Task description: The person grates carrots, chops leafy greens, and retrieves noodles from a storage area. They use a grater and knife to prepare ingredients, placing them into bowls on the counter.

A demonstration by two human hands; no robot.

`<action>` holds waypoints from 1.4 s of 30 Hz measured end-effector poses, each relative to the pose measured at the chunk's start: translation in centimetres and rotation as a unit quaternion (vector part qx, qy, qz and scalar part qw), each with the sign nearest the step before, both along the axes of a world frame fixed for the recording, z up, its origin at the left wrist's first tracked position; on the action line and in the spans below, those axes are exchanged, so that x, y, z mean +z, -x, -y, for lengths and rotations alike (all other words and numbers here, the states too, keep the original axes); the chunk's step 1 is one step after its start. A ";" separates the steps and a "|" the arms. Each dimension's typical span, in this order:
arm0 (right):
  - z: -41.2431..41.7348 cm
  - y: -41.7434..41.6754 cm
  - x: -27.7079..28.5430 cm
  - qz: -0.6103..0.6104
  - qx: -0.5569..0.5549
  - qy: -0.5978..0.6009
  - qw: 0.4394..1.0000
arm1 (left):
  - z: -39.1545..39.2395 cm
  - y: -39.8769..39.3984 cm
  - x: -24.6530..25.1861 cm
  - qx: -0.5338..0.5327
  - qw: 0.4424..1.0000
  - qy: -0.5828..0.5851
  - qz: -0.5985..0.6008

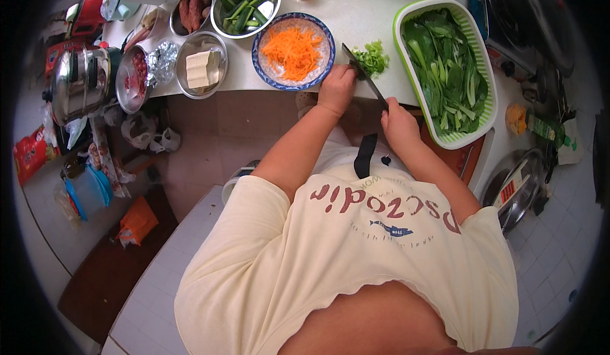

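My right hand (399,121) grips the handle of a kitchen knife (369,79), whose dark blade slants up and left across the counter. Beside the blade, my left hand (339,84) rests at the counter's edge with its fingers bent; a small dark green piece shows by its fingertips, and whether they hold it is unclear. Chopped light green vegetable (373,58) lies in a small heap just right of the blade. Left of my left hand, shredded carrot (294,52) fills a blue-rimmed plate (256,59). A green and white basket (493,88) of leafy greens (445,74) stands to the right.
Steel bowls at the left hold cut cucumber (245,14), sausage-like reddish pieces (193,13), pale tofu-like blocks (202,69) and small red pieces (139,76). Crumpled foil (162,63) lies among them. A steel pot (83,83) is far left, a stove (514,55) at right. The counter's front edge is close.
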State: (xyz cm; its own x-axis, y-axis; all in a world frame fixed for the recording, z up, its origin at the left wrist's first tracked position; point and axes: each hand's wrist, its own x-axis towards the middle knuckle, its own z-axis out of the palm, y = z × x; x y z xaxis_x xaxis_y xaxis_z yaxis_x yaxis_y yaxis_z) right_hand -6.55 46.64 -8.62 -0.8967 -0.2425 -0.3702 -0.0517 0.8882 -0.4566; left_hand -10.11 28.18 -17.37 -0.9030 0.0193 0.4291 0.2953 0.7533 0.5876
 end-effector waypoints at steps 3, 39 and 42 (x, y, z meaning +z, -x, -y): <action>-0.6 0.5 -0.1 0.022 -0.009 0.037 0.999 | 0.3 -0.3 0.1 -0.013 1.000 0.007 -0.005; -1.1 -0.3 1.6 0.060 -0.021 0.034 0.997 | 0.4 -0.6 0.5 0.007 1.000 0.004 0.024; -0.9 -0.3 1.4 0.066 -0.010 0.003 0.998 | 0.0 -0.4 0.1 0.016 1.000 -0.001 0.020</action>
State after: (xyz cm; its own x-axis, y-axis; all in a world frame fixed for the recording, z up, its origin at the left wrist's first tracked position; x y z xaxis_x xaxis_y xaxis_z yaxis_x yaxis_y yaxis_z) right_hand -6.25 47.59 -7.21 -0.8447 -0.2270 -0.4846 0.0281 0.8855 -0.4638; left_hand -9.69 28.18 -17.23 -0.9197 -0.0103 0.3924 0.2473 0.7612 0.5995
